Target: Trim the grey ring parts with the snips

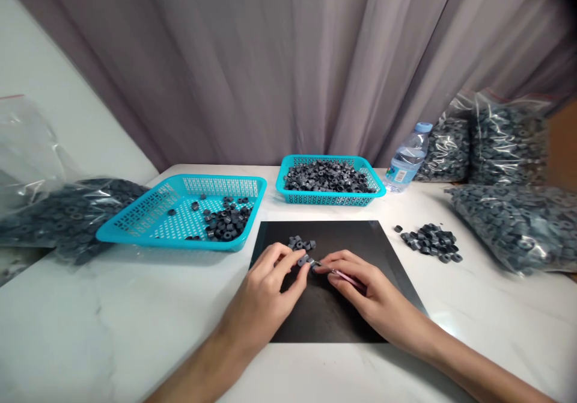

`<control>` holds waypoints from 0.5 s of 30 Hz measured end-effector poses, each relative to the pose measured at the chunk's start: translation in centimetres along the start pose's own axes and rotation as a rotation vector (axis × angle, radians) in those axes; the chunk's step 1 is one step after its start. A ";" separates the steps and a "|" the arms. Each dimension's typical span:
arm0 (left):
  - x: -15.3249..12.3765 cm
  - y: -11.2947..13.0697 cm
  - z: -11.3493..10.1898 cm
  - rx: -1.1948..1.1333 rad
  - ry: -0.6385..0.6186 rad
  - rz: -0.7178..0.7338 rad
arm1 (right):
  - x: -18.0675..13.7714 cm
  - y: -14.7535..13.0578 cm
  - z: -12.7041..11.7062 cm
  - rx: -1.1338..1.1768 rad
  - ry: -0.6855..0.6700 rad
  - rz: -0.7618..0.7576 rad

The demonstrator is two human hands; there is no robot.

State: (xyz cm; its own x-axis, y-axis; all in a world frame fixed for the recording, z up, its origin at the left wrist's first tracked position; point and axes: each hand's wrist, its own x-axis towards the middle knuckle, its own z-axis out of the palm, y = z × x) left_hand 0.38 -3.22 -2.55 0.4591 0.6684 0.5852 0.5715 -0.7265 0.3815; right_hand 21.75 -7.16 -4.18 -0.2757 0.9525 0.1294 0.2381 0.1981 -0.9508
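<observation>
Over a black mat (324,316), my left hand (273,276) pinches a small dark grey ring-shaped piece (303,260) between thumb and fingertips. My right hand (360,279) is closed round a slim pink-handled tool (346,278), whose thin metal tip points left toward the piece. The exact kind of tool is too small to make out. Right by the tip lies another grey piece, partly hidden by the fingers. Just beyond my left fingertips, a little cluster of grey pieces (297,243) sits on the mat.
A blue-green basket (148,237) at left holds some grey pieces; a second basket (331,199) behind the mat is well filled. Right of the mat lies a loose pile (433,240). A water bottle (408,159) and bulging plastic bags (518,228) stand at right, another bag (85,210) at left.
</observation>
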 end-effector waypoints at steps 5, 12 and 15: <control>1.6 -1.3 -3.0 0.387 0.170 0.051 | 0.1 -0.1 0.0 0.005 -0.012 -0.013; 3.1 -4.1 -6.3 0.812 0.233 -0.192 | 0.0 -0.1 0.1 -0.032 -0.012 -0.027; 2.9 -4.7 -6.4 0.815 0.194 -0.217 | -0.1 -0.1 0.2 -0.052 0.001 -0.047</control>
State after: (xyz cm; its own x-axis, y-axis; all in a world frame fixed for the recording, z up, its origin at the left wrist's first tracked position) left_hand -5.31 1.12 1.96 0.2017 0.6859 0.6992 0.9766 -0.1955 -0.0899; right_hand 21.51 -7.30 -4.16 -0.2866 0.9422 0.1737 0.2731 0.2541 -0.9278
